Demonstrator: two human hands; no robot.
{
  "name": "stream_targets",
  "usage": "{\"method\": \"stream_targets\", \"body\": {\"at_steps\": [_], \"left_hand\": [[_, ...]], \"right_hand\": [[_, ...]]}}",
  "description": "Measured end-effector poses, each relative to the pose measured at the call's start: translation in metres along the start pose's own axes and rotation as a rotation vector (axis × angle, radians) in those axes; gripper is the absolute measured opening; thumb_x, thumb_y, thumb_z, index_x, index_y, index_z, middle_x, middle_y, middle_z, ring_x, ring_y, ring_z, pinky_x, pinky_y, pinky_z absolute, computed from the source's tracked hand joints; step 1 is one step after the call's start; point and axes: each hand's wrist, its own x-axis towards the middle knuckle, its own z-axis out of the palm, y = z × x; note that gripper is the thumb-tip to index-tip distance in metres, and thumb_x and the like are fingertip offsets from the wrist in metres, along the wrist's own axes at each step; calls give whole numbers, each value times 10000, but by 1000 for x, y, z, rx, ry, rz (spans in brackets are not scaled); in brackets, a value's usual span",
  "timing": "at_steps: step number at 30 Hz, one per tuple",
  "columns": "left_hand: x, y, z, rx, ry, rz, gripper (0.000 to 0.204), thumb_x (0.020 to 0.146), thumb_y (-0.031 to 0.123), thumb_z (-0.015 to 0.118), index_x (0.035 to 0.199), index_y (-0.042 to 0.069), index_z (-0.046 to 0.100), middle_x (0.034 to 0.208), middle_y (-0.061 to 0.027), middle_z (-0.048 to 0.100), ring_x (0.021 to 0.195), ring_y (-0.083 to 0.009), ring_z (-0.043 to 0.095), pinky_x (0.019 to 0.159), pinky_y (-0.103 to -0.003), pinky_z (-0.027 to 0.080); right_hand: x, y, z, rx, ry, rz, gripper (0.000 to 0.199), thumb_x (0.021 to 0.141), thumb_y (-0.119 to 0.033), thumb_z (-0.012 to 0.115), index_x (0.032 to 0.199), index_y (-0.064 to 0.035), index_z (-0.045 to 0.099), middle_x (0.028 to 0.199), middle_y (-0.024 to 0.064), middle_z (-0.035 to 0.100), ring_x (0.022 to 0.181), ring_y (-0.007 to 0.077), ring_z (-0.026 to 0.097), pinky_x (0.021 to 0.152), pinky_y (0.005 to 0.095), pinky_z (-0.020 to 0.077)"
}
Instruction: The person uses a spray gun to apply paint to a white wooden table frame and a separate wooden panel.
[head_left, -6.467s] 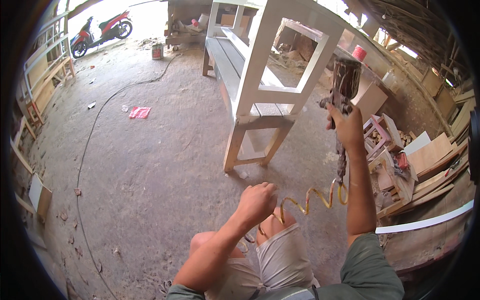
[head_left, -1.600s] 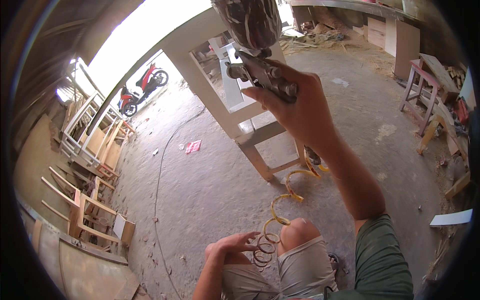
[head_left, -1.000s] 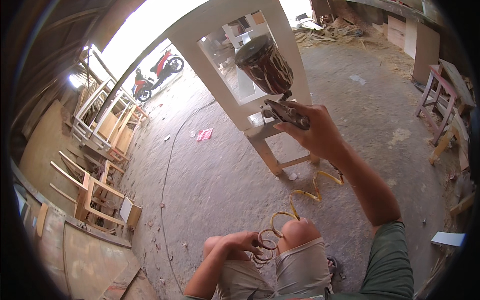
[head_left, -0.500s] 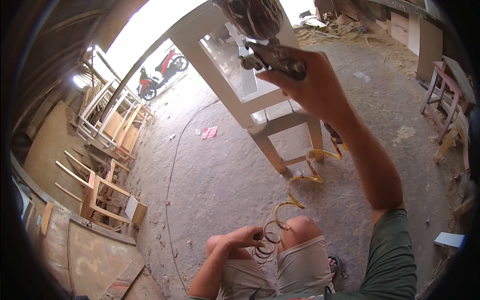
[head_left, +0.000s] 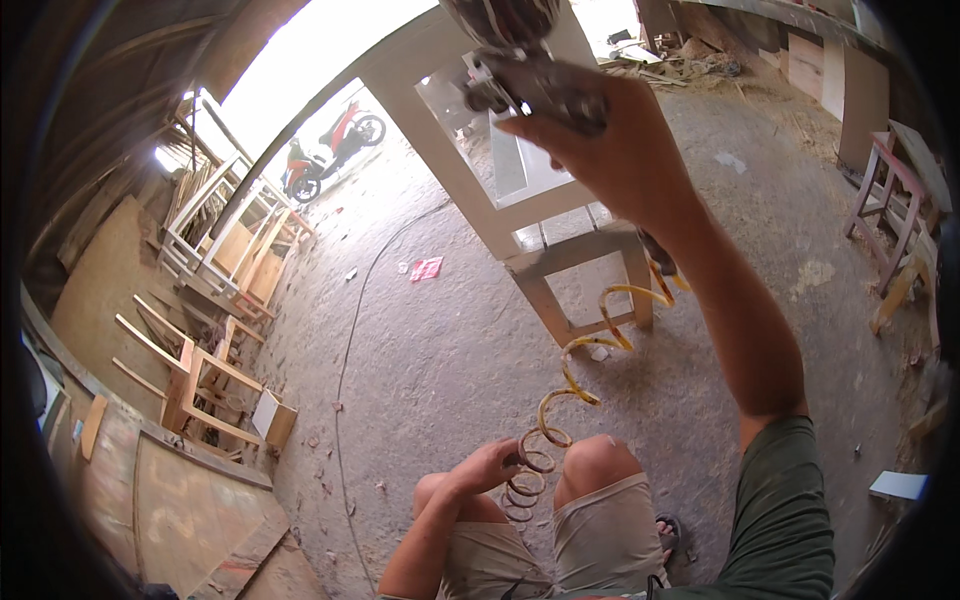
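My right hand, raised at the upper middle, is closed round a spray gun with a dark, paint-streaked cup on top. Behind and below the gun stands a pale painted wooden frame with rectangular openings, resting on a low wooden stand. From beneath the gun a yellow coiled air hose spirals down toward my lap. Over my knees, my left hand is closed on the hose's browner coils; its fingertips are partly hidden.
Unfinished wooden chair frames and pale frames line the left side. A motorbike stands by the bright opening. A dark cable runs along the concrete floor. At the right is a reddish stool.
My right hand and the spray gun have moved slightly up and away along the pale frame. The hose coils have shifted with them. My left hand keeps its hold, and the view has turned a little.
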Motion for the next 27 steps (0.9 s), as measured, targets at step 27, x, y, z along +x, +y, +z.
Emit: {"method": "stream_targets", "body": {"at_steps": [27], "left_hand": [[36,-45,-39,431,-348,89,187,696,24,685,858,-56,732,853,-255,711,842,-416,709,700,-489,546]], "right_hand": [[-157,-8,171,-495,-120,310,434,920,-229,786,1251,28,672,890,207,745,765,330,742,705,413,550]]}}
